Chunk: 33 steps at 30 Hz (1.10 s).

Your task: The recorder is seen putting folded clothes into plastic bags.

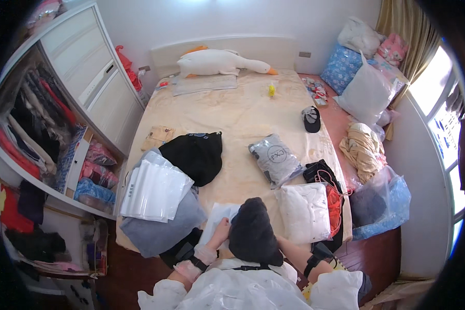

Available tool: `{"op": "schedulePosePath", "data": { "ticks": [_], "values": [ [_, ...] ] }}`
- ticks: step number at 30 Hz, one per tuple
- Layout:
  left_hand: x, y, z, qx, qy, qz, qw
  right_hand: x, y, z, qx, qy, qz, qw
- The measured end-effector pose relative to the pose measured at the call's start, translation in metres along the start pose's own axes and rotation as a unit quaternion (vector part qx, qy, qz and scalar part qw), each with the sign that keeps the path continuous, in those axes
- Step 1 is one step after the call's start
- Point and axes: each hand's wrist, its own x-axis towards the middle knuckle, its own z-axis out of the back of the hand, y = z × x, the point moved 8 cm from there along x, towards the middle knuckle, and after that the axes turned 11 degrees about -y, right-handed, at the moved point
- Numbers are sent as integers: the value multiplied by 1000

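A dark grey folded garment (pixel 252 230), soft and thick-looking, is upright in front of my body at the bed's near edge. Left of it lies a white plastic bag (pixel 217 219), partly behind the garment. My left hand (pixel 221 230) has its fingers curled closed at the bag's edge, close to the garment's left side. My right hand (pixel 281 245) reaches behind the garment's lower right side, and its fingers are hidden there. A stack of white plastic bags (pixel 152 188) rests on a grey-blue garment (pixel 160 232) to the left.
On the bed (pixel 243 111) lie a black garment (pixel 196 155), a bagged grey garment (pixel 276 160), a bagged white garment (pixel 304 212), a cap (pixel 311 120) and a goose plush (pixel 212 63). An open wardrobe (pixel 82 150) stands left; stuffed bags (pixel 367 85) fill the right side.
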Motion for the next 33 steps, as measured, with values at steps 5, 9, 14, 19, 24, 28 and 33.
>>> {"op": "schedulePosePath", "data": {
  "ticks": [5, 9, 14, 19, 24, 28, 33],
  "values": [
    [-7, -22, -10, 160, 47, -182, 969, 25, 60, 13, -62, -47, 124, 989],
    [-49, -35, -21, 130, 115, -204, 963, 8, 163, 25, -259, -9, 168, 951],
    [-86, -50, -16, 112, 183, -236, 948, -16, 91, 38, -355, 144, 87, 920],
    [-81, -65, 1, 123, 150, -246, 950, -42, 44, 21, -373, 183, -50, 908],
    [-42, -92, 15, 125, -10, -221, 967, -52, 62, 14, -389, 267, -80, 878],
    [-34, -115, -8, 307, 86, -295, 901, -49, 40, 12, -396, 292, -87, 866],
    [-45, -138, -28, 320, 107, -293, 894, -6, -53, 3, -293, 228, -170, 913]
  ]
}}
